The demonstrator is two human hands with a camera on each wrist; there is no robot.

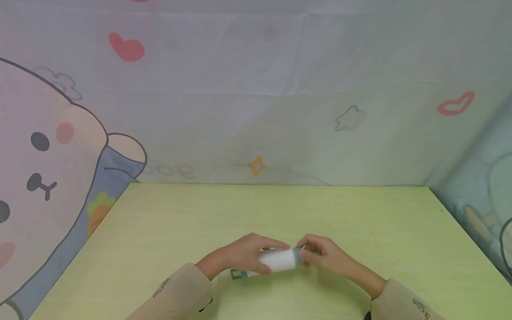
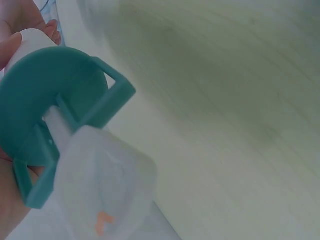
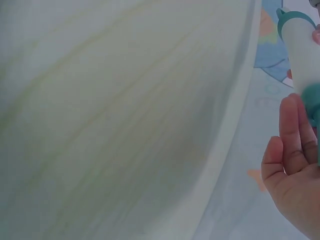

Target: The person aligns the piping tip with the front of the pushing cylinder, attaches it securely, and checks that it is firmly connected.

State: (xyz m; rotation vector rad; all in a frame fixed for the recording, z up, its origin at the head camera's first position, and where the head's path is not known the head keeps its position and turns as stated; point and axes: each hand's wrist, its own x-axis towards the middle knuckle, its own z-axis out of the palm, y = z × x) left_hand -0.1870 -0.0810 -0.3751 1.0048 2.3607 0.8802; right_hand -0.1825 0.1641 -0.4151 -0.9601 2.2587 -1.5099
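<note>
A white syringe-shaped tube (image 1: 282,259) with teal ends lies nearly level between my two hands, low over the table. My left hand (image 1: 251,252) grips its white barrel, thumb on the near side and fingers on the far side. Past that hand sticks out a teal end piece (image 2: 55,90) with two bracket-like loops. A thin stem with a pale, translucent wide end (image 2: 107,185) runs out through it. At the other end, my right hand (image 1: 326,255) pinches the teal tip (image 3: 311,102) between thumb and fingers, partly covering it.
Beneath the hands is a pale yellow-green table (image 1: 180,213). A printed cloth (image 1: 240,89) with hearts and a cartoon bear hangs behind and beside it. A dark cable (image 1: 505,244) curves at the far right.
</note>
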